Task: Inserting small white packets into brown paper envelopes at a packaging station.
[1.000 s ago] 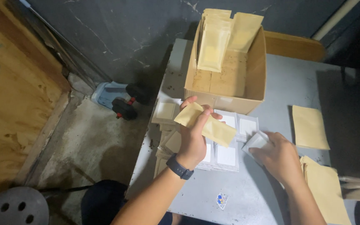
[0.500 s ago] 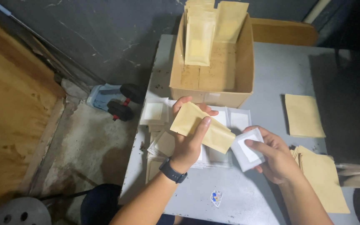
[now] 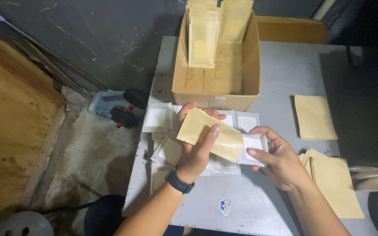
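Head view:
Left hand [image 3: 195,153]: gripping a tan pouch [image 3: 211,140], thumb pressing on its face, fingers curling behind.
Right hand [image 3: 276,159]: pinching a white packet [image 3: 253,148] between thumb and fingers, its edge touching the pouch's lower end.
Pouch: hovering above the table [image 3: 285,74], between both hands, tilting.
Around: box [image 3: 217,87] sitting just behind; white packets [image 3: 158,118] lying beneath; tan stack [image 3: 335,181] resting near the right wrist.
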